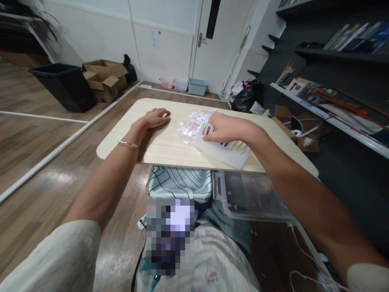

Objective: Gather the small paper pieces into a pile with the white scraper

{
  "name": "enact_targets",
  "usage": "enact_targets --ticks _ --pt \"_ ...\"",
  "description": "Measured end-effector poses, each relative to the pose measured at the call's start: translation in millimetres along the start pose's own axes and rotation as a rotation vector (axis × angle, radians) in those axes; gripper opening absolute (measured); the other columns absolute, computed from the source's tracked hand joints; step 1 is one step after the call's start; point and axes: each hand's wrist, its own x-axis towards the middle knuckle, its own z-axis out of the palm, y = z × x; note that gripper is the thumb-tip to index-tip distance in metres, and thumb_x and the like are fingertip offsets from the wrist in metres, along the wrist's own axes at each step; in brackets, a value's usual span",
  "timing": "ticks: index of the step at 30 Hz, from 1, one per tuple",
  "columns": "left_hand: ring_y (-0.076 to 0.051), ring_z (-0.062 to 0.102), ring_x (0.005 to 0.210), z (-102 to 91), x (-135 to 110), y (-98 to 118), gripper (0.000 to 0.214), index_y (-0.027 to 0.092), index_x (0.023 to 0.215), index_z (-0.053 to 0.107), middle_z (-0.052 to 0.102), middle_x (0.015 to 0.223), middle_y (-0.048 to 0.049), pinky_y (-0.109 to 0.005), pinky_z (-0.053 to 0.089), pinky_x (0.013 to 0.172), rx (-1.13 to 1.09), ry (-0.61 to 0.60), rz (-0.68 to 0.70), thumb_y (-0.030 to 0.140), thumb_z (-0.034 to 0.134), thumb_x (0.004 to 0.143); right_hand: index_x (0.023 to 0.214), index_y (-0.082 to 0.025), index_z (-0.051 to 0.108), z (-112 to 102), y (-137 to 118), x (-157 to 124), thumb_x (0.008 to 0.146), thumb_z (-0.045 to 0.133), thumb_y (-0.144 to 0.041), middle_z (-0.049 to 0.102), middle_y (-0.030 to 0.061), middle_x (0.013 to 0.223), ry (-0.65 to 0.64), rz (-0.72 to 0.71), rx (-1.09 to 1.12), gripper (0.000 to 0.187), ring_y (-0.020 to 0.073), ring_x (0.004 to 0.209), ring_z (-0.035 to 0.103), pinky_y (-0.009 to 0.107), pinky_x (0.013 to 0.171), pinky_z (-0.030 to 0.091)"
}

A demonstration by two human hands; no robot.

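Observation:
My right hand [232, 127] is closed on a flat white plastic scraper [220, 153], which has slots along its upper part and a straight plain lower edge. The scraper lies low over the table, beside a heap of small white and pink paper scraps [191, 129]. Some of the heap is hidden behind that hand. To the left of the scraps, my left hand [156, 118] rests on the pale wooden tabletop [161, 148], fingers loosely spread and holding nothing.
Under the table stand a patterned light-blue bag [179, 182] and a clear plastic bin [252, 194]. A black trash can [65, 89] and open cardboard boxes [105, 79] are at left. Dark shelves [322, 61] line the right side. Below, a blurred-out patch covers a lit screen.

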Motion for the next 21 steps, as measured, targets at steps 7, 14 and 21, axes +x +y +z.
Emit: enact_targets --ticks 7,14,21 --pt "-0.034 0.048 0.163 -1.8 -1 4 0.071 0.031 0.165 0.062 0.059 0.174 -0.0053 -0.046 0.036 0.137 -0.002 -0.007 -0.001 0.062 0.040 0.106 0.123 -0.005 0.084 4 -14 -2 0.102 0.069 -0.026 0.085 0.0215 0.109 -0.016 -0.017 -0.068 0.033 0.0265 0.091 0.077 0.032 0.073 0.045" --pt "-0.035 0.044 0.166 -3.0 -3 8 0.071 0.029 0.165 0.063 0.055 0.178 -0.0059 -0.048 0.035 0.137 0.017 -0.016 -0.034 0.061 0.038 0.106 0.112 -0.009 0.085 9 -1 -15 0.106 0.065 -0.022 0.084 0.0177 0.104 -0.015 -0.199 -0.060 0.025 0.0232 0.088 0.072 0.032 0.075 0.039" --pt "-0.035 0.048 0.162 -3.4 -4 8 0.070 0.030 0.162 0.065 0.060 0.173 -0.0069 -0.050 0.038 0.134 0.005 -0.006 -0.021 0.062 0.039 0.105 0.094 -0.013 0.083 16 17 -21 0.104 0.062 -0.018 0.079 0.0124 0.087 0.055 -0.273 -0.007 0.023 0.0201 0.077 0.062 0.032 0.072 0.033"
